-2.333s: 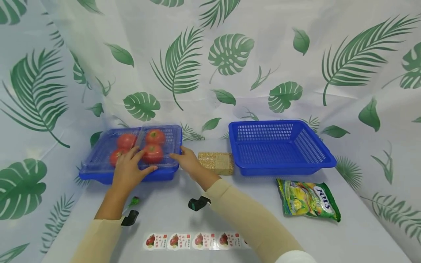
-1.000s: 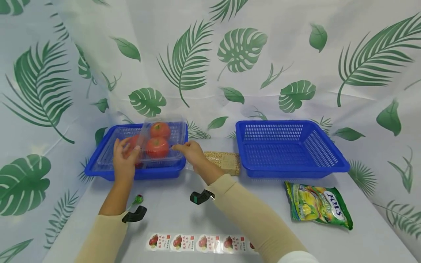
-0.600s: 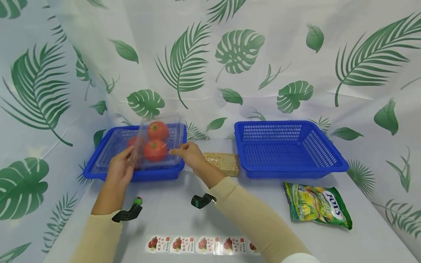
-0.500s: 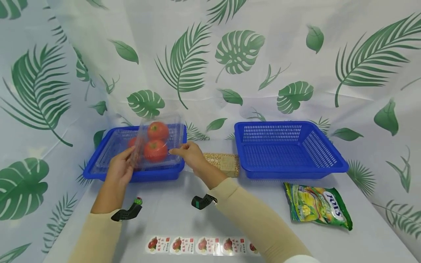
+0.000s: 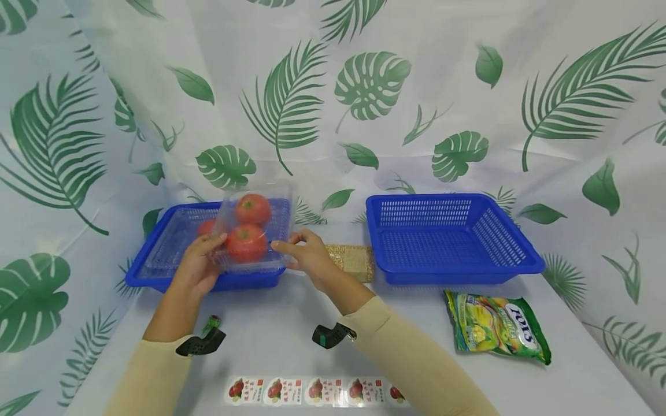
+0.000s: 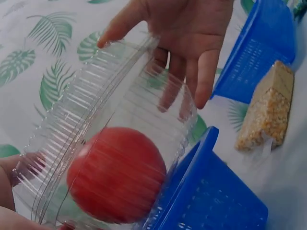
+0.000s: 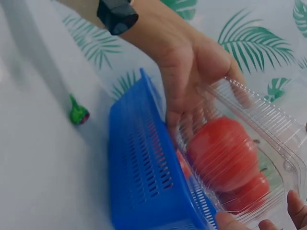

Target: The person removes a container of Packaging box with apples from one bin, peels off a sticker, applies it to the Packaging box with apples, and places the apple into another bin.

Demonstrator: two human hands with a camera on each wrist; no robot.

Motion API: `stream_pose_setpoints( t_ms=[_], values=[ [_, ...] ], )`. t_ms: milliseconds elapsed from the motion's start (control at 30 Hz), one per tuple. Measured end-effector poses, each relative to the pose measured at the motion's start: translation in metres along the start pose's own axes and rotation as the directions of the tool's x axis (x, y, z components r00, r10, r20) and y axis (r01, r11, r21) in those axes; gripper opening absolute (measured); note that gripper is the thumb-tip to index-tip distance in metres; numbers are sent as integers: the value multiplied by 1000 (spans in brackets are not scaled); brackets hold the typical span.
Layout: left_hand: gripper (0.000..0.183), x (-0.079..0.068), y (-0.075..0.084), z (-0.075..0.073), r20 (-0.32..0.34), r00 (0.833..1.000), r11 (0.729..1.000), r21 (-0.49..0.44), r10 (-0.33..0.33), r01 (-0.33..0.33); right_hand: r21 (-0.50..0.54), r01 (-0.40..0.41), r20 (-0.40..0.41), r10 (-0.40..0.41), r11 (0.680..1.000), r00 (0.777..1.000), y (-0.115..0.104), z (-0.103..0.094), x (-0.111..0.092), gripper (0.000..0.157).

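Note:
A clear plastic clamshell box (image 5: pixel 280 202) holds two red apples, a far apple (image 5: pixel 253 209) and a near apple (image 5: pixel 247 242). My left hand (image 5: pixel 199 266) grips the box's left side, its thumb on top. At the opposite side my right hand (image 5: pixel 312 257) holds the box between thumb on the lid edge and fingers below, as the left wrist view shows. The box is tilted over the right half of a blue basket (image 5: pixel 255 281). In that basket's left half sits another clear box (image 5: pixel 174 240), with a red apple (image 5: pixel 206 227) partly hidden behind the held one.
A second blue basket (image 5: pixel 458 278) stands to the right, a green candy bag (image 5: pixel 496 326) before it. Between the baskets lies a pack of yellow grain (image 5: pixel 356 263). A small green-wrapped lollipop (image 5: pixel 212 322) and a row of apple stickers (image 5: pixel 317 392) lie nearer.
The right-hand clear box with its apples has been lifted off its place in the left basket and tilted. My left hand has shifted from its top to gripping its left side.

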State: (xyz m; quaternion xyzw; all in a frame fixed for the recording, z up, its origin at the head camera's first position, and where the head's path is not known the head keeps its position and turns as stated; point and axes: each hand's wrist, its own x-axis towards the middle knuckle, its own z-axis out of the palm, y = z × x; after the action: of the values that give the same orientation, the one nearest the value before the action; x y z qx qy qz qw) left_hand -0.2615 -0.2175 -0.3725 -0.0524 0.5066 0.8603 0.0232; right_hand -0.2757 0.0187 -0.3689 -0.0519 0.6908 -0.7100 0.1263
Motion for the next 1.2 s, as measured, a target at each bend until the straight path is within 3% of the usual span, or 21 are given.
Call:
stream_pose_setpoints(
  t_ms=[200, 333, 500, 667, 800, 933, 1000, 1100, 1200],
  values=[
    [9, -11, -3, 6, 23, 1000, 999, 51, 9, -10, 2, 45, 35, -45, 999, 998, 0, -10, -13, 42],
    [3, -16, -3, 6, 42, 999, 1000, -14, 19, -19, -1, 84, 38, -84, 996, 996, -3, -14, -18, 40],
    [23, -24, -1, 0, 120, 992, 997, -80, 26, -16, 41, 116, 0, -116, 992, 993, -3, -33, -21, 46],
    [34, -29, 2, -10, 246, 968, 999, -32, 42, -35, 119, 59, 8, -60, 991, 998, 1, -59, -22, 63],
    [34, -32, 5, -16, 300, 954, 1000, 10, 23, -28, 174, -1, 42, -6, 985, 999, 0, -74, -23, 83],
    [36, -30, 3, -18, 369, 929, 998, 48, 17, -38, 218, -86, 106, 64, 972, 992, -4, -88, -28, 99],
    [35, -28, 1, -19, 417, 909, 996, 76, 10, -45, 210, -122, 158, 90, 970, 983, -5, -94, -32, 100],
    [33, -25, -3, -19, 501, 865, 989, 144, -34, -44, 177, -148, 249, 101, 973, 963, -4, -104, -41, 98],
    [31, -21, -7, -19, 582, 808, 973, 225, -92, -52, 125, -144, 331, 95, 982, 939, 2, -111, -51, 92]
  ],
)
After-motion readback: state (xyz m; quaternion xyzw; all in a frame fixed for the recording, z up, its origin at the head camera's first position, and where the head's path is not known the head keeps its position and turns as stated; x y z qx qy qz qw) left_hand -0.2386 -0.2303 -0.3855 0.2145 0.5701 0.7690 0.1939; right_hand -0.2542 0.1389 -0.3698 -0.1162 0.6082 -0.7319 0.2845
